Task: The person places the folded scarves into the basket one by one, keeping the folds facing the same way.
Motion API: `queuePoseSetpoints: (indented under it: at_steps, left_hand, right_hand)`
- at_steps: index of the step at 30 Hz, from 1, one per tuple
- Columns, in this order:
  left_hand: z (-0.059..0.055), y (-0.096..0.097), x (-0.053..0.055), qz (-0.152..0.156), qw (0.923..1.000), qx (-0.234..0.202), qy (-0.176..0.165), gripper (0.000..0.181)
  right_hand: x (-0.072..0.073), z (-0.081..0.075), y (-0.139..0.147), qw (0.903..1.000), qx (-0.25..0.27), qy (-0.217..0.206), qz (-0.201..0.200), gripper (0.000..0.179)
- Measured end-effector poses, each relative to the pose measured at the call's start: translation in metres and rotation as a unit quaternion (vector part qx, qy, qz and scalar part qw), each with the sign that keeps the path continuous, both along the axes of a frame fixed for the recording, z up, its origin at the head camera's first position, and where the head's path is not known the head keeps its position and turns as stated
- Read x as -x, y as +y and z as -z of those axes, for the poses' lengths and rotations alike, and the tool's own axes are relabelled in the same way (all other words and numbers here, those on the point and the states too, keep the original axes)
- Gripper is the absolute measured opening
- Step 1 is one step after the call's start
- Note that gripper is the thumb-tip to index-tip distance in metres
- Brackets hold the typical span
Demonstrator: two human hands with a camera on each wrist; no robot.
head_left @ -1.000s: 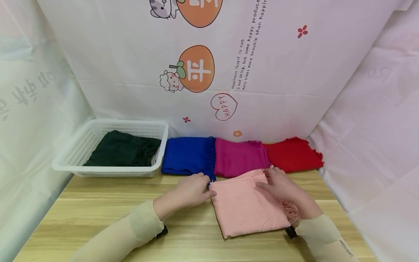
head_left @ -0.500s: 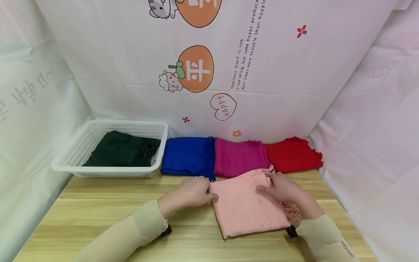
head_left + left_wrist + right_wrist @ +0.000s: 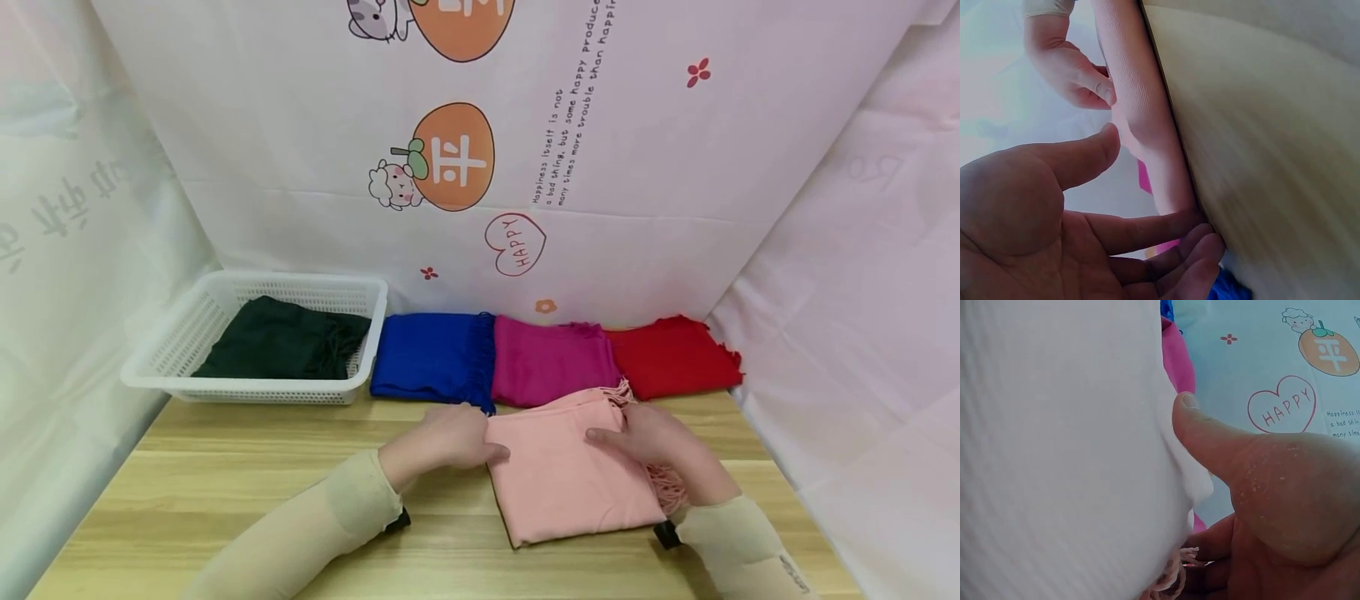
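In the head view a folded pink scarf point(image 3: 570, 475) lies on the wooden table, its fringe point(image 3: 667, 487) to the right. My left hand point(image 3: 453, 437) is at the scarf's left edge. In the left wrist view its fingertips point(image 3: 1200, 240) touch the bottom of that edge, while the thumb point(image 3: 1094, 156) stands apart from the cloth. My right hand point(image 3: 648, 433) grips the scarf's right side. In the right wrist view the thumb point(image 3: 1210, 431) presses on the cloth and the fingers curl behind the fringe, partly hidden.
Behind the pink scarf lie folded blue point(image 3: 431, 358), magenta point(image 3: 551, 362) and red scarves point(image 3: 675, 354) in a row. A white plastic basket point(image 3: 255, 390) at the left holds a dark green scarf point(image 3: 277, 342). A printed white cloth point(image 3: 615, 167) hangs at the back.
My left hand has shifted right, its thumb now further over the pink scarf's left edge. My right hand has drawn slightly back from the far fringed corner. The scarf stays nearly still.
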State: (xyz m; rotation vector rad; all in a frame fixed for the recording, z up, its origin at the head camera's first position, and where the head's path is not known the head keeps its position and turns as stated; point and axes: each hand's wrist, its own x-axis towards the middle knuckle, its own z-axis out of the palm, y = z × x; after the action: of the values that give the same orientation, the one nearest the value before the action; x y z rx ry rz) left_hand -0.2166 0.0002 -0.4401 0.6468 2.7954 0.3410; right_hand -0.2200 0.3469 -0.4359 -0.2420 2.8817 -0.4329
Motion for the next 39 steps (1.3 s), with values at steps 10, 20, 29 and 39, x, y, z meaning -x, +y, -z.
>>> queuePoseSetpoints:
  at_steps: [10,20,29,39]
  left_hand:
    - [-0.003,0.007,-0.003,0.007,0.9993,-0.025,-0.026,0.053]
    - [-0.005,0.012,-0.002,0.037,0.9943,-0.091,-0.041,0.040]
    - [0.000,0.014,0.002,0.015,0.9796,-0.171,-0.105,0.033]
    - [0.008,0.013,0.003,-0.053,0.9355,-0.289,-0.197,0.029]
  right_hand:
    - [0.000,0.003,-0.001,0.9998,0.008,-0.018,0.008,0.078]
    - [0.002,0.002,0.001,0.9972,0.063,-0.037,0.017,0.083]
    - [0.002,0.004,0.005,0.9942,0.097,-0.046,0.006,0.076]
    - [0.002,0.003,0.003,0.9922,0.112,-0.054,0.013,0.064]
